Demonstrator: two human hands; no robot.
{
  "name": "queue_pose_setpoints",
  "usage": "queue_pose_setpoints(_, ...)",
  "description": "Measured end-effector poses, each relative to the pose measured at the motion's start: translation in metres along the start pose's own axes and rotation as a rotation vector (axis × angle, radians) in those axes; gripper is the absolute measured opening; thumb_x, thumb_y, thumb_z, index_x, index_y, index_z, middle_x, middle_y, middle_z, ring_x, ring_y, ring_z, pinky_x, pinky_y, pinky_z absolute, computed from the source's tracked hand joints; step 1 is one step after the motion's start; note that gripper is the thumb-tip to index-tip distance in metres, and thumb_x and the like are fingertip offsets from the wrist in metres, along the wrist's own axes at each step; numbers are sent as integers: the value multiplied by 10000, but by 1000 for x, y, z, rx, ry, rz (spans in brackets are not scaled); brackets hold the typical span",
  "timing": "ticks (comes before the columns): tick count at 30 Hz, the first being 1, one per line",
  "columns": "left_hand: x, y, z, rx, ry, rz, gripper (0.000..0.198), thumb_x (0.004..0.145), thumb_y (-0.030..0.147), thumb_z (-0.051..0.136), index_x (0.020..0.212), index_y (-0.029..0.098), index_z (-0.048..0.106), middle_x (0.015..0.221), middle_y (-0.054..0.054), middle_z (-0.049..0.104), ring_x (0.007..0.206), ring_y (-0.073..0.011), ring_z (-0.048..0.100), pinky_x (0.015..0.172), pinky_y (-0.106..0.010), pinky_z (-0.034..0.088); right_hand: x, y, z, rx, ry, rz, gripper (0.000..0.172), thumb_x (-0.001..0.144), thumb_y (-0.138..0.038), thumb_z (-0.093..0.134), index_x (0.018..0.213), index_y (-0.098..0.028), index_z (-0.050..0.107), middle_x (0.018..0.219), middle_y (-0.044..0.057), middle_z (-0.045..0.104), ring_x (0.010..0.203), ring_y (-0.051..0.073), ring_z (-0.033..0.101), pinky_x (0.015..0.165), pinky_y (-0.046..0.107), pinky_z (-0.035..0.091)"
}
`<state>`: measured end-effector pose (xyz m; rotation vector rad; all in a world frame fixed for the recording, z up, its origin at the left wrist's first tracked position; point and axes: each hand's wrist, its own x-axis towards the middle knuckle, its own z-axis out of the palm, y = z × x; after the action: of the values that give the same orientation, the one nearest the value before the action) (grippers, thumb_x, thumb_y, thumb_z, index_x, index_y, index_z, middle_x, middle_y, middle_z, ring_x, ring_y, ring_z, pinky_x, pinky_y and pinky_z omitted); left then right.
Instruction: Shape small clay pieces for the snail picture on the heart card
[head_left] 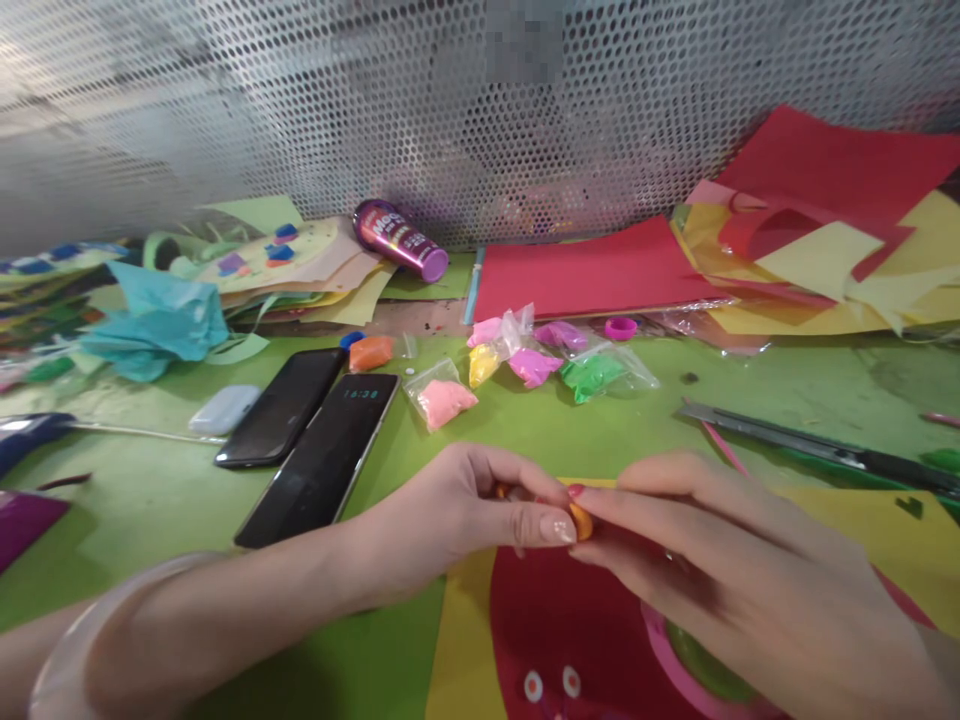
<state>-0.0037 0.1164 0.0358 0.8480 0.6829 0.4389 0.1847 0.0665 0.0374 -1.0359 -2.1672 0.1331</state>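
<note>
A small lump of orange modelling clay [580,521] is pinched between the thumb and fingers of my left hand [499,510]. My right hand [735,570] meets it from the other side, its fingertips pressed to the same lump. Below both hands lies a yellow sheet [461,655] bearing a dark red paper shape [592,630]. Two small round white eyes [552,684] sit on the red shape. A pink ring with a green middle [709,665] is partly hidden under my right hand.
Beyond my hands lie clay bags, including a pink one [444,402] and a green one [596,375]. Two phones [319,460] are at left, a cutter knife [810,440] at right. Coloured papers [592,270] and a purple tumbler [401,240] lie along the perforated metal wall [360,100].
</note>
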Motion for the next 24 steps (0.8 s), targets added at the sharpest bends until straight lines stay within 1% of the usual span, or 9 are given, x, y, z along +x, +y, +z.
queue_pose_setpoints(4, 0, 0, -1, 24, 36, -1, 157, 613, 232, 826, 699, 161, 716, 618, 27, 668, 575, -68, 549, 609, -191, 409, -1, 0, 1, 31, -5, 11, 214, 951, -263, 431, 922, -203, 634, 770, -5, 650, 614, 81, 622, 561, 187, 541)
queue_pose_setpoints(7, 1, -1, -2, 37, 28, 6, 164, 613, 243, 827, 698, 159, 714, 620, 23, 662, 581, -70, 540, 603, -193, 398, -2, -1, 1, 61, -5, 33, 175, 939, -281, 461, 948, -196, 614, 789, -7, 633, 623, 77, 619, 585, 179, 548)
queue_pose_setpoints(10, 0, -1, -2, 46, 16, 16, 148, 636, 245, 815, 695, 157, 712, 618, 27, 656, 588, -63, 527, 598, -181, 385, -1, -1, 1, 37, -30, 19, 193, 941, -275, 452, 934, -199, 630, 797, 2, 645, 648, 83, 629, 605, 181, 550)
queue_pose_setpoints(13, -1, -1, -2, 47, 5, 19, 136, 649, 243, 808, 697, 159, 712, 623, 32, 657, 592, -55, 521, 597, -169, 379, 3, -1, 1, -28, -12, -30, 271, 952, -234, 407, 826, -207, 645, 767, 2, 659, 636, 87, 635, 541, 177, 526)
queue_pose_setpoints(15, -1, -1, -2, 50, -1, 20, 124, 658, 235, 802, 699, 160, 713, 629, 31, 659, 596, -56, 523, 600, -170, 381, 4, -1, 1, -63, -4, -54, 294, 953, -225, 398, 792, -210, 643, 750, -3, 662, 632, 87, 638, 523, 178, 517)
queue_pose_setpoints(20, -1, -1, -2, 51, 5, 19, 130, 648, 233, 807, 697, 160, 711, 632, 25, 660, 596, -67, 525, 612, -184, 391, 2, -1, 3, 12, -6, -3, 239, 954, -268, 420, 874, -203, 636, 759, -6, 653, 621, 78, 629, 583, 178, 548)
queue_pose_setpoints(24, -1, -1, -2, 69, 15, 5, 143, 633, 238, 815, 693, 160, 710, 635, 21, 656, 591, -71, 524, 606, -188, 393, 0, 0, 1, 50, -29, 8, 254, 958, -288, 412, 886, -200, 639, 782, 8, 662, 632, 85, 633, 596, 188, 559)
